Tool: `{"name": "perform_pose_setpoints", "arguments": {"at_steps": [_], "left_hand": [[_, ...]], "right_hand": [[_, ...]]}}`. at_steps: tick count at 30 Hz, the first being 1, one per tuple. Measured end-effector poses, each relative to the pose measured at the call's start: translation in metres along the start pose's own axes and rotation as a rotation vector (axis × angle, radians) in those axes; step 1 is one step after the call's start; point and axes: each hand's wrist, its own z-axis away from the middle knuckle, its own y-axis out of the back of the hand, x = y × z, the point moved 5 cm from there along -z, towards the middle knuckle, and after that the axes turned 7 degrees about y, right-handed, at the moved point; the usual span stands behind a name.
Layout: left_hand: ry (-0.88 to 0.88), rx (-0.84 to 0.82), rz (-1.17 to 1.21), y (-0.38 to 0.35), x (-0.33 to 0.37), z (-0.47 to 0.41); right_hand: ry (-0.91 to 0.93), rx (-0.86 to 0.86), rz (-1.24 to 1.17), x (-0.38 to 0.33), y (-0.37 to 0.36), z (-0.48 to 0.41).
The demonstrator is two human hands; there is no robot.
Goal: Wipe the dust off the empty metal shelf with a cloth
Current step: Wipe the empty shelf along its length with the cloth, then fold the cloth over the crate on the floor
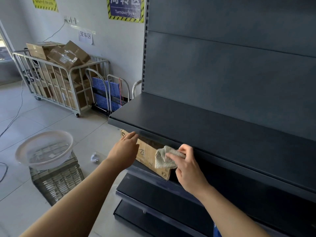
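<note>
Cloth (165, 157), striped and bunched into soft folds, is being held in the right hand (187, 168) just below the front lip of the empty metal shelf (213, 127), with the fingers (185, 148) clenched around its upper part while the loose end is hanging down in front of a cardboard box (147, 153) that is sitting on the lower tier beneath the shelf. It is being judged as light, limp and easily crumpled, so a flatter pad would probably be formed best by gathering it in the palm and pressing it down with spread fingers rather than pinching one corner. The left hand (125, 149) is being rested against the shelf's front edge, to the left of the cloth, with its fingers extended and nothing being grasped. The shelf itself is being read as stiff, smooth painted sheet metal, over which the fabric should slide with little resistance; its top surface is not yet being touched by the cloth. A pale plastic basin (45, 149) is standing on a wire crate well to the left of the shelf.
</note>
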Motion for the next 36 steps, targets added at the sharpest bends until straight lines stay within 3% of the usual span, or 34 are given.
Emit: {"name": "perform_pose_setpoints", "arguments": {"at_steps": [5,9,15,18,22,29,36], "left_hand": [[0.034,-0.085,0.123,0.011,0.007,0.024],[0.083,-0.165,0.238,0.025,-0.005,0.038],[0.199,0.038,0.301,0.075,-0.054,0.048],[0.233,0.128,0.325,0.102,-0.086,0.056],[0.321,0.228,0.315,0.126,-0.145,0.061],[0.473,0.333,0.302,0.162,-0.264,0.058],[0.593,0.357,0.282,0.198,-0.377,0.046]], "right_hand": [[-0.034,-0.115,-0.280,-0.025,-0.002,-0.022],[0.059,-0.134,-0.327,-0.060,-0.004,-0.060],[0.129,-0.190,-0.254,-0.100,-0.024,-0.113],[0.101,-0.309,-0.220,-0.117,-0.042,-0.142],[0.080,-0.451,-0.345,-0.152,-0.071,-0.184],[0.187,-0.443,-0.439,-0.245,-0.126,-0.259],[0.177,-0.448,-0.469,-0.317,-0.183,-0.325]]}}
